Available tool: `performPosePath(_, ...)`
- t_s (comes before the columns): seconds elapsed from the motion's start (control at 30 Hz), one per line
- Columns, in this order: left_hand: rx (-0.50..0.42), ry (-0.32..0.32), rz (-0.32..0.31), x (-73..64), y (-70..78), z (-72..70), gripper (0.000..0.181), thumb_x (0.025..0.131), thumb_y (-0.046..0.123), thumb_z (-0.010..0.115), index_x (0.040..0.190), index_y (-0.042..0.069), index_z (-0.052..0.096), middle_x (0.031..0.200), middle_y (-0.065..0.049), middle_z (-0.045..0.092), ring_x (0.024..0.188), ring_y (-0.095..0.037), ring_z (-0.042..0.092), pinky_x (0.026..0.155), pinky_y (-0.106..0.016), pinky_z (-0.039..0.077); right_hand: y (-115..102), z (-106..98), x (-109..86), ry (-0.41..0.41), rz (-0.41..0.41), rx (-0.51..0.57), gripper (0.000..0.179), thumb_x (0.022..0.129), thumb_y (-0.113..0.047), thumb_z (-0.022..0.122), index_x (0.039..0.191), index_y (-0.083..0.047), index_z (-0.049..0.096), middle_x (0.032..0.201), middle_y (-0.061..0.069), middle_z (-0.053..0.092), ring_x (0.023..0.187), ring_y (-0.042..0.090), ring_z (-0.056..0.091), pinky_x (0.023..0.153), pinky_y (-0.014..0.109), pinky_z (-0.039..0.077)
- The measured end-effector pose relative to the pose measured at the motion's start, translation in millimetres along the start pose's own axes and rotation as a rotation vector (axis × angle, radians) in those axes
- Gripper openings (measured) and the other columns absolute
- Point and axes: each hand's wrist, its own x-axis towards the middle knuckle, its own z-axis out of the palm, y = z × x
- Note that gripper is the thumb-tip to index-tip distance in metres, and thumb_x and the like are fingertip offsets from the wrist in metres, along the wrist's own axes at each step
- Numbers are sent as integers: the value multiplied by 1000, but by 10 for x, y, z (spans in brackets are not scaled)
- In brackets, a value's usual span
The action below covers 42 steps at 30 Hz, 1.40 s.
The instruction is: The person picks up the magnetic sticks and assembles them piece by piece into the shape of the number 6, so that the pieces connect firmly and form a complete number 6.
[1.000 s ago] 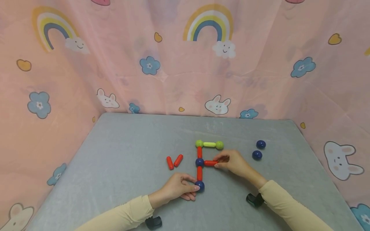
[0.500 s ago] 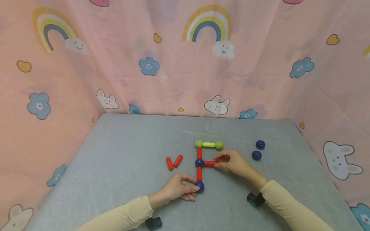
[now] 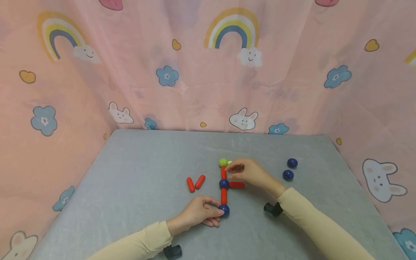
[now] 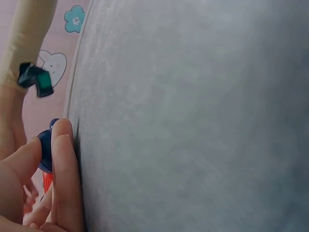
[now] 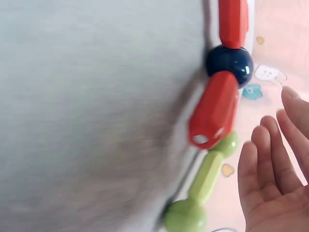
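A built figure of magnetic rods and balls lies on the table. My left hand (image 3: 198,210) pinches the blue ball (image 3: 224,210) at its near end between thumb and fingers. From there a red rod (image 3: 224,196) runs to the middle blue ball (image 3: 224,183), and another red rod (image 3: 223,172) goes on to a green ball (image 3: 223,162). A side red rod (image 3: 237,185) sticks out rightward from the middle ball. My right hand (image 3: 250,171) hovers over the figure, fingers spread and holding nothing. It hides most of the green rod (image 5: 206,178) and the far green ball (image 5: 185,216) in the head view.
Two loose red rods (image 3: 190,184) lie left of the figure. Two blue balls (image 3: 288,175) sit to its right. A pink patterned cloth (image 3: 195,94) stands behind and beside the grey table (image 3: 139,162).
My right hand has let go of the side red rod and moved up and left, toward the far red rod. The left hand keeps its place on the near blue ball.
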Motion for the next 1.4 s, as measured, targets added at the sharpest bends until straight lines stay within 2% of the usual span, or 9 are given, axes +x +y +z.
performPosePath(0.13,-4,-2,6,-1,-6,0,32,88,19,76,112,1,67,77,-14,76,60,-9,71,56,-24,59,-155,44,178,-68,-20,-13,27,83,-22,80,109,-17,75,104,1,74,93,12,67,86,33,57)
performPosePath(0.2,-3,-2,13,0,-4,0,32,88,19,76,113,1,67,77,-15,76,60,-9,71,56,-24,59,-227,69,269,-109,-53,-7,28,84,-20,79,111,-13,74,107,4,75,94,13,68,86,33,58)
performPosePath(0.43,-3,-4,14,2,1,-2,32,88,19,76,113,1,67,77,-15,76,60,-9,71,57,-24,59,-409,191,552,-244,-162,-26,28,84,-15,79,111,-8,74,107,8,75,93,11,68,84,26,57)
performPosePath(0.63,-2,-3,15,1,8,-3,33,88,19,76,113,0,67,77,-14,76,60,-9,71,56,-23,58,-461,315,736,-330,-147,-50,27,82,-12,80,108,-9,76,104,7,76,89,7,69,79,21,56)
performPosePath(0.9,-5,-1,11,-12,12,-5,33,88,19,76,114,1,67,77,-14,76,60,-9,71,57,-24,59,-421,445,845,-378,-176,-81,23,79,-3,80,101,-8,77,99,5,77,83,6,67,75,19,56)
performPosePath(1.4,-15,-6,26,-4,-5,-6,33,88,18,76,114,0,66,76,-12,76,59,-8,70,57,-23,59,-424,502,850,-403,-139,-130,23,77,-2,82,98,-10,78,91,2,76,75,3,60,70,16,51)
